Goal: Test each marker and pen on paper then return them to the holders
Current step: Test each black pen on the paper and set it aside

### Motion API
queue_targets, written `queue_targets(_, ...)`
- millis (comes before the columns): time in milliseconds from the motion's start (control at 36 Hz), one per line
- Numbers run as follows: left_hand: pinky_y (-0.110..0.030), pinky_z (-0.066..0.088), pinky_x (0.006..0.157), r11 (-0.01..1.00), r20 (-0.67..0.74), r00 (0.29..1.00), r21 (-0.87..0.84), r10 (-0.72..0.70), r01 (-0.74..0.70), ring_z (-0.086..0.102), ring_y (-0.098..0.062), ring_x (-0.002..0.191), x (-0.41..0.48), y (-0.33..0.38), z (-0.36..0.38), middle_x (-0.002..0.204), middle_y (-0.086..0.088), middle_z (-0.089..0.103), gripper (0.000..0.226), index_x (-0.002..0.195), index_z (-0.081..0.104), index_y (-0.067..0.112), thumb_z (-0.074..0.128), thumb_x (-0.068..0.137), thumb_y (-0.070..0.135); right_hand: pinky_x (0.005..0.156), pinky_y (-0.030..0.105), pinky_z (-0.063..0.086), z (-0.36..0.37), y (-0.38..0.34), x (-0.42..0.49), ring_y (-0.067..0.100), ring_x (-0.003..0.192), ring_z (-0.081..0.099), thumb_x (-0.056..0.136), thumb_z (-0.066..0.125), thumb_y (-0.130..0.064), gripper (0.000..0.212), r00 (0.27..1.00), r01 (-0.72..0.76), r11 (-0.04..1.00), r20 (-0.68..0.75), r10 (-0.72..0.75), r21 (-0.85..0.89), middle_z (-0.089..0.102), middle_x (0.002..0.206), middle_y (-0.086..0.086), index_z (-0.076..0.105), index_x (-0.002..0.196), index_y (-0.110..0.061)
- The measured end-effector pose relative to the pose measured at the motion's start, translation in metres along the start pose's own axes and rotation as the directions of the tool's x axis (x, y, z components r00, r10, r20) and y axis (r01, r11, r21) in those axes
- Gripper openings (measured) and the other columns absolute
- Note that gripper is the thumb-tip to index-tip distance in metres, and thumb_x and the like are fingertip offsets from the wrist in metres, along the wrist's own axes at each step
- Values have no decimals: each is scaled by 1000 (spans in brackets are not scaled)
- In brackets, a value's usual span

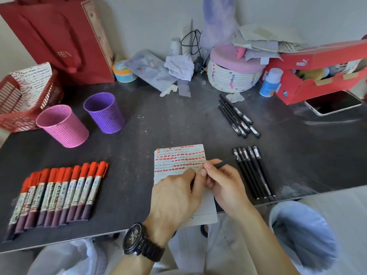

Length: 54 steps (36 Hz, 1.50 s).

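One pen [225,163] between right-hand fingers [208,167]

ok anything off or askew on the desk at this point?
Both holders, pink and purple, stand upright with nothing sticking out. The far pen group lies fanned and uneven, unlike the tidy near row. Crumpled paper clutters the back. Nothing spilled.

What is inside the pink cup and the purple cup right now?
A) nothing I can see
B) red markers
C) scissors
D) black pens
A: the pink holder and purple holder show only bare insides, while the red markers lie in a row on the table and the black pens lie in groups beside the paper.
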<state>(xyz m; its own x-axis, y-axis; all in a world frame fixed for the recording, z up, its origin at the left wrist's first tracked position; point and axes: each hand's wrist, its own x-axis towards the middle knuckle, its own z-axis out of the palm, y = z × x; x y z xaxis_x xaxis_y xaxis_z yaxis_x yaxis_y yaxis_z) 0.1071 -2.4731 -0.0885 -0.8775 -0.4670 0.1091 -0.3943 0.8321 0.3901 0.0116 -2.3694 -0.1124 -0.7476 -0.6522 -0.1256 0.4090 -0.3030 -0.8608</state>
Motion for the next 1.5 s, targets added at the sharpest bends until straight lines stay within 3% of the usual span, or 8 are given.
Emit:
queue_targets(167, -30, 35, 51, 982, 58, 990, -128, -131, 138, 55, -19, 61, 0, 0, 9, 53, 5, 52, 79, 63, 47, 24, 4, 78, 89, 61, 19, 39, -2, 0, -2, 7, 59, 48, 88, 61, -16, 27, 1000, -9, 997, -8, 10, 74, 60, 66, -6, 72, 63, -22)
queue_targets(306, -27, 27, 47, 961, 20, 984, -212, -178, 179, 39, -13, 48, -4, -3, 11, 56, 24, 51, 66, 67, 48, 41, 15, 72, 98, 60, 19, 41, -4, 0, -3, 8, 58, 49, 88, 60, -15, 26, 1000, 27, 998, -3, -27, 65, 59, 65, -2, 72, 65, -17)
queue_targets(444, -25, 28, 46, 983, -68, 989, -138, -133, 123, 45, -4, 50, -11, -12, 10, 53, 12, 47, 71, 67, 38, 31, 15, 73, 98, 59, 22, 45, 0, -1, -6, 14, 64, 61, 87, 61, -15, 21, 995, 65, 998, -71, -64, 12, 67, 70, 0, 75, 71, -13)
queue_targets(639, -23, 39, 68, 987, -132, 991, -162, -26, 5, 50, -7, 85, 3, -25, 9, 92, 23, 49, 40, 89, 34, 38, 44, 84, 76, 53, 24, 43, -6, -21, -5, 16, 55, 52, 89, 62, -25, 16, 939, 178, 982, -310, -149, 69, 61, 67, 8, 73, 82, -14)
queue_targets(806, -29, 41, 98, 968, -46, 999, -251, 1, -12, 51, -16, 116, 30, -16, 23, 120, 10, 57, 44, 120, 44, 26, 61, 90, 54, 45, 28, 38, -1, -24, 18, 14, 45, 46, 98, 66, -28, 27, 901, 178, 968, -366, -234, -179, 50, 56, 0, 59, 72, -26)
queue_targets(917, -34, 12, 124, 983, 10, 1000, -185, 19, -17, 19, -13, 152, 24, -24, 38, 152, 9, 42, 74, 143, 34, 19, 57, 88, 64, 43, 27, 42, -2, -16, 30, 19, 43, 52, 95, 63, -32, 25, 923, 97, 939, -324, -209, -331, 63, 57, 8, 62, 73, -21)
queue_targets(1028, -22, -7, 122, 984, -49, 999, -180, 2, -10, 4, -3, 153, 10, -31, 43, 154, 13, 39, 90, 149, 29, 20, 45, 81, 78, 42, 23, 43, -9, -5, 30, 16, 43, 55, 98, 67, -27, 29, 939, 85, 852, -245, -242, -516, 65, 55, 9, 62, 71, -17)
queue_targets(1500, -26, -1, 124, 982, -93, 995, -189, -26, 8, 11, -3, 153, 2, -31, 39, 148, 13, 48, 90, 149, 33, 21, 60, 80, 71, 51, 9, 39, -14, 12, 34, 1, 43, 54, 87, 75, -28, 40, 896, 153, 638, -166, -411, -755, 59, 48, 2, 50, 60, -14)
